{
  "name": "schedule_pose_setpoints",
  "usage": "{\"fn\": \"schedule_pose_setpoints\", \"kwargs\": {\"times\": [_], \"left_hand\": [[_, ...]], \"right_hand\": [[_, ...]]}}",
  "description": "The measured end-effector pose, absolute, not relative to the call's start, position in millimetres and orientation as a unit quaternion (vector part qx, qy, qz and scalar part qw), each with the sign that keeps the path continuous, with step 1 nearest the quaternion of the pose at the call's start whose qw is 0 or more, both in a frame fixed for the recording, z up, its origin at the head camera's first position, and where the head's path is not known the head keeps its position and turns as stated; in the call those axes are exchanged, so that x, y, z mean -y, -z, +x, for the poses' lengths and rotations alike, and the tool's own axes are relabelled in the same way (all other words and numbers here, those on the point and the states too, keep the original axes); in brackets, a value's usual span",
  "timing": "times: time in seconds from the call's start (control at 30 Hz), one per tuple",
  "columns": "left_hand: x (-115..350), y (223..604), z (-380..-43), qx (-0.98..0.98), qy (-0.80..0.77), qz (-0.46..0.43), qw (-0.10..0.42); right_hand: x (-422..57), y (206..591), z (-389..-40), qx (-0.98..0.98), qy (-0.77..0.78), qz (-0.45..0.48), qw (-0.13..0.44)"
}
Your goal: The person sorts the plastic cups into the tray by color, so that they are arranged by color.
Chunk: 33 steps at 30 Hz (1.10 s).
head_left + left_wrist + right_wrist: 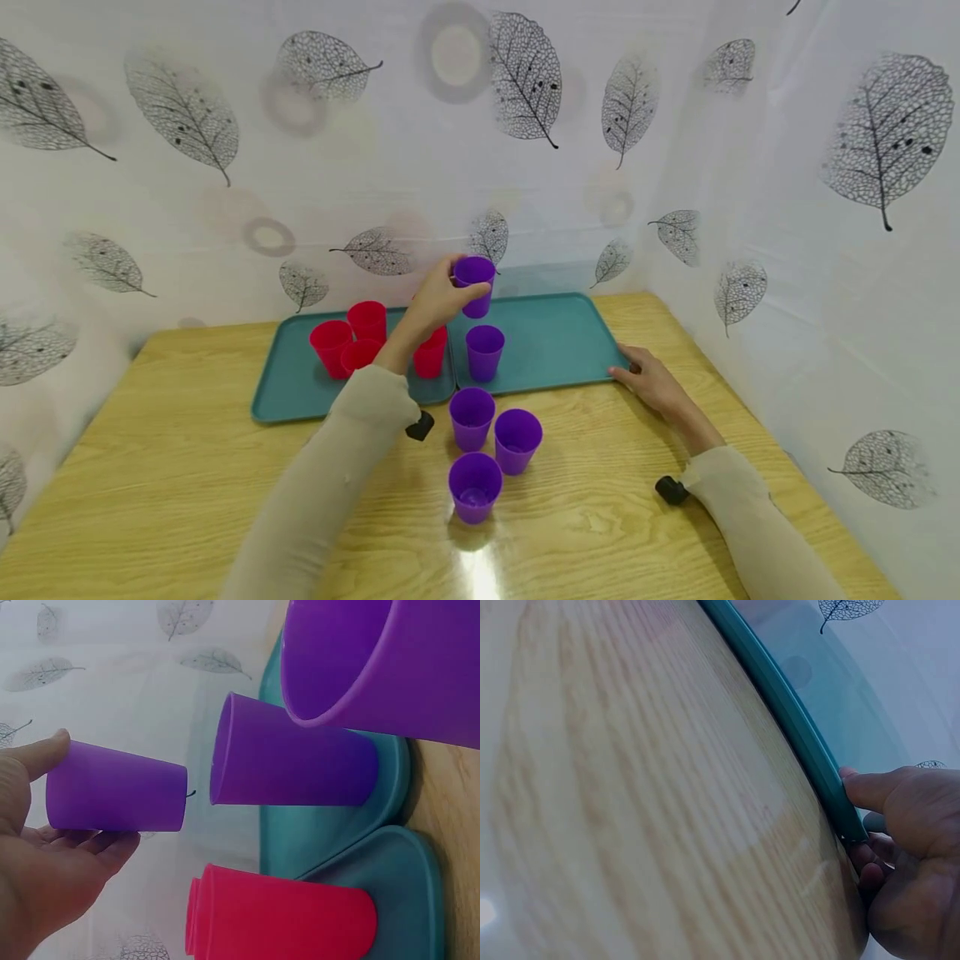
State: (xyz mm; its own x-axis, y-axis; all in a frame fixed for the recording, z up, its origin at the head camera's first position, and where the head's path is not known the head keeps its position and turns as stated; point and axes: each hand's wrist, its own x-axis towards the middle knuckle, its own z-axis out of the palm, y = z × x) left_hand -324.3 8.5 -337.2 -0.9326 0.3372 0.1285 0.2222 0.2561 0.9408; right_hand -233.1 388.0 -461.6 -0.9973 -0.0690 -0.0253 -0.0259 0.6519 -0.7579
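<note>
My left hand (435, 302) grips a purple cup (476, 287) by its side, thumb and fingers around it, and holds it upright above the right-hand teal tray (551, 337). In the left wrist view, this held cup (116, 787) is apart from another purple cup (300, 761). That second purple cup (485, 357) stands near the left end of the right-hand tray. At the same tray's front right corner, my right hand (654, 385) pinches the rim. The right wrist view shows the thumb on top of the tray rim (802, 735) and fingers beneath it.
Several red cups (330, 348) stand on the left-hand teal tray (288, 400), partly behind my left forearm. Three more purple cups (517, 442) stand on the wooden table (600, 517) in front of the trays. A leaf-patterned white cloth (420, 183) hangs behind the table.
</note>
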Motion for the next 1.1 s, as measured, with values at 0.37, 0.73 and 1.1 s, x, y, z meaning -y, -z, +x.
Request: {"fn": "schedule_pose_setpoints", "kwargs": {"times": [0.37,0.73,1.1], "left_hand": [[-19,356,-338,-0.808,-0.565,0.156,0.056],[-23,365,-341,-0.824,-0.54,0.152,0.081],[-27,375,-345,-0.849,-0.499,0.144,0.096]], "right_hand": [[-387,462,-234,-0.907,0.42,-0.024,0.021],[-390,463,-233,-0.907,0.421,-0.025,0.022],[-389,464,-233,-0.906,0.421,-0.03,0.02]]}}
